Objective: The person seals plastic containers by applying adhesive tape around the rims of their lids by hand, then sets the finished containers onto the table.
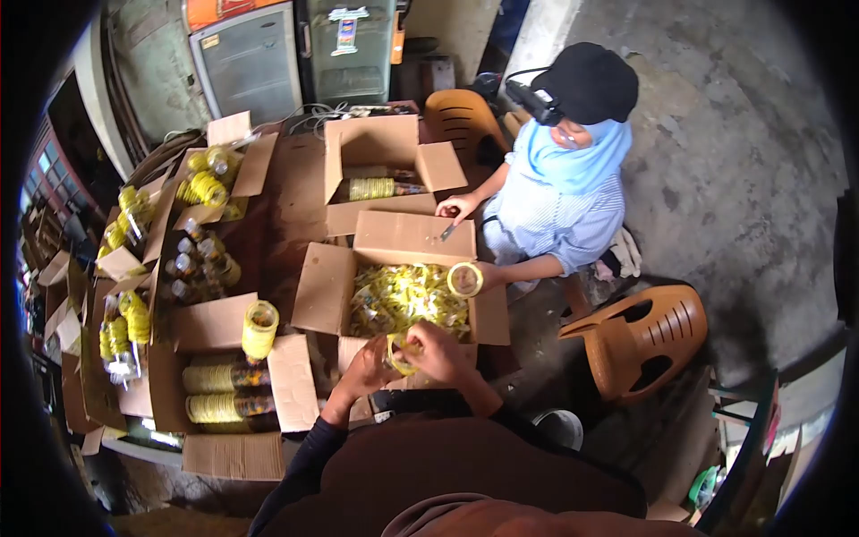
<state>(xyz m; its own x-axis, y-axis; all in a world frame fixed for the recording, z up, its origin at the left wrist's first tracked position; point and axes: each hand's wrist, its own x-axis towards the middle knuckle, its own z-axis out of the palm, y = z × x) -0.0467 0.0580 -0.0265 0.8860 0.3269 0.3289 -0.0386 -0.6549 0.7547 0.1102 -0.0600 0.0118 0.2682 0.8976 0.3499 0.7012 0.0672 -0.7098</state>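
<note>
Over the near edge of an open cardboard box (324, 286), my left hand (363, 369) grips a yellow, round-mouthed roll or jar (395, 360); its exact kind is unclear. My right hand (440, 352) is closed at the right side of its rim, and what its fingers hold is hidden. Beneath my hands the box holds a heap of yellow strips and scraps (412, 300). Across from me, a co-worker's hand (488, 277) holds a similar yellow-rimmed piece (464, 280), while their other hand (461, 208) holds a small blade-like tool (447, 232).
A ribbed yellow cylinder (259, 331) stands at my left, by a box flap (293, 380) and long yellow-wrapped pieces (224, 408). More boxes with yellow pieces and clear bottles (201, 259) lie further left. An orange plastic chair (644, 340) is at the right.
</note>
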